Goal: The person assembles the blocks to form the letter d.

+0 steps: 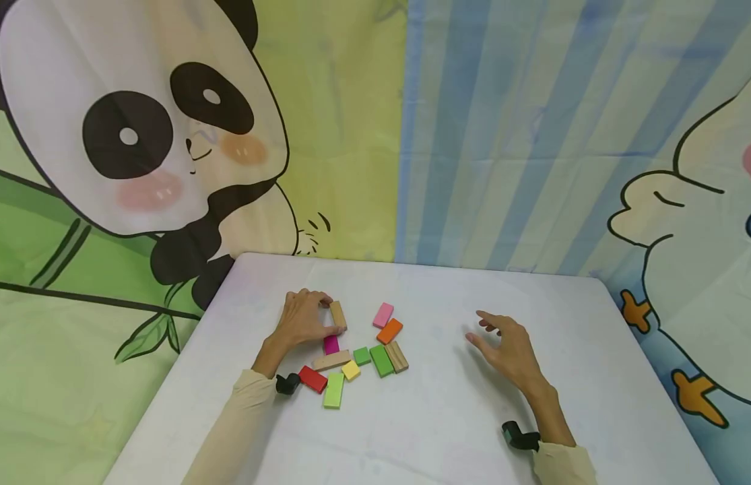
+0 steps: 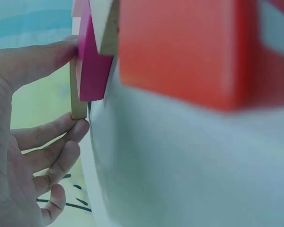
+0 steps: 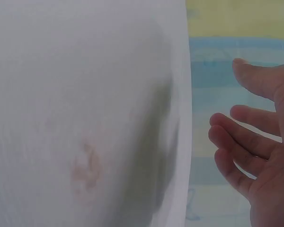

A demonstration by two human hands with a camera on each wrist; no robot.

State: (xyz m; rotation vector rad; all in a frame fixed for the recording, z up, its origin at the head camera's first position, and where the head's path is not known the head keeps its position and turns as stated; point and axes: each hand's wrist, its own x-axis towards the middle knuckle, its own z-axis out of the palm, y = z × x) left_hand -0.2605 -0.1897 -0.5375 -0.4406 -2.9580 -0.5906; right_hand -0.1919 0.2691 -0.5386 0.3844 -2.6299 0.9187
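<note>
My left hand (image 1: 302, 319) pinches a plain wooden block (image 1: 338, 315) at the left of the white table, thumb at its near end and fingertips at its far end. In the left wrist view, the thumb is at one end of that block and a fingertip at the other. Just nearer than it lies a magenta block (image 1: 331, 345), with another wooden block (image 1: 332, 360) below. Off to the right, my right hand (image 1: 504, 349) hovers over the table, fingers loosely bent and nothing between them.
Pink (image 1: 383, 314) and orange (image 1: 390, 331) blocks lie right of the left hand. Green (image 1: 382, 361), yellow (image 1: 351, 370), red (image 1: 313, 379) and lime (image 1: 334, 391) blocks lie nearer, with striped wooden pieces (image 1: 396, 357). A printed curtain (image 1: 472, 135) hangs behind the table.
</note>
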